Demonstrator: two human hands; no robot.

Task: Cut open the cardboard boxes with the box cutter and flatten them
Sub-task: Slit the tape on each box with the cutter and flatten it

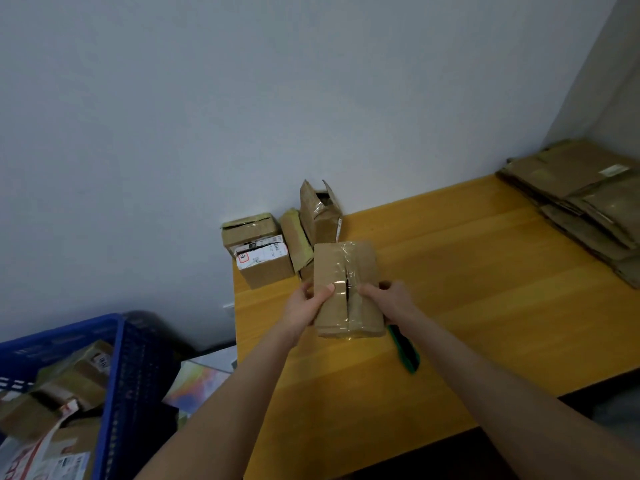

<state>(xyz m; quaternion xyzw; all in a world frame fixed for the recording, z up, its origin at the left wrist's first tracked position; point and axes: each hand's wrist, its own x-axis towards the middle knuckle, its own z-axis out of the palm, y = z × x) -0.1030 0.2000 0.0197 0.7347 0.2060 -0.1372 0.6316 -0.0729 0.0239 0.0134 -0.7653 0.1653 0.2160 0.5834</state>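
A small brown cardboard box (349,268) with clear tape over it is held above the yellow table (485,278). Its taped seam is slit and gapes open at the near end. My left hand (308,303) grips the box's left side with the thumb on top. My right hand (388,299) grips the right side, thumb at the slit. The green and black box cutter (405,351) lies on the table just under and to the right of the box; neither hand touches it.
Several taped boxes (263,251) stand at the table's far left corner by the wall, one (320,213) with flaps up. A pile of flattened cardboard (581,202) lies at the far right. A blue crate (114,375) holding more boxes sits low on the left.
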